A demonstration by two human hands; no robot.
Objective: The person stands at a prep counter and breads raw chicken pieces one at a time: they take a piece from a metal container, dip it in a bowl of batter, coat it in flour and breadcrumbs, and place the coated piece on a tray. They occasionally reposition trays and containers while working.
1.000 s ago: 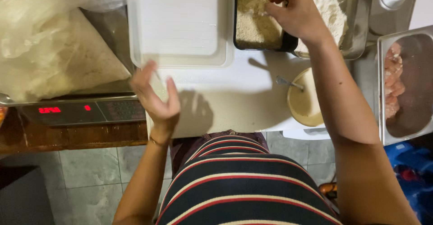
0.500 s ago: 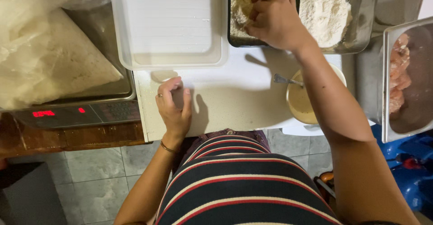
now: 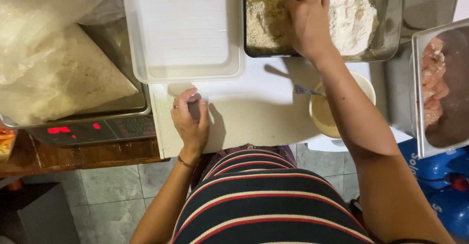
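My left hand (image 3: 190,119) rests palm down on the white cutting board (image 3: 254,112), just below the white plastic tray (image 3: 185,29); it holds nothing. My right hand (image 3: 305,21) reaches into the black tray of breadcrumbs (image 3: 264,19), fingers curled down over the crumbs. What lies under those fingers is hidden. A metal tray of white flour (image 3: 351,16) sits right beside that hand. Below my right forearm stands a bowl of beige batter (image 3: 325,114) with a fork (image 3: 305,91) resting in it.
A metal pan of raw chicken pieces (image 3: 432,82) stands at the right edge. At the left, a clear bag of crumbs (image 3: 58,77) lies on a digital scale (image 3: 93,129) with a red display. Grey floor tiles show below the counter.
My left hand came down from a raised position and settled flat on the board. My right hand stayed in the breadcrumb tray, shifting a little. The view has tilted slightly.
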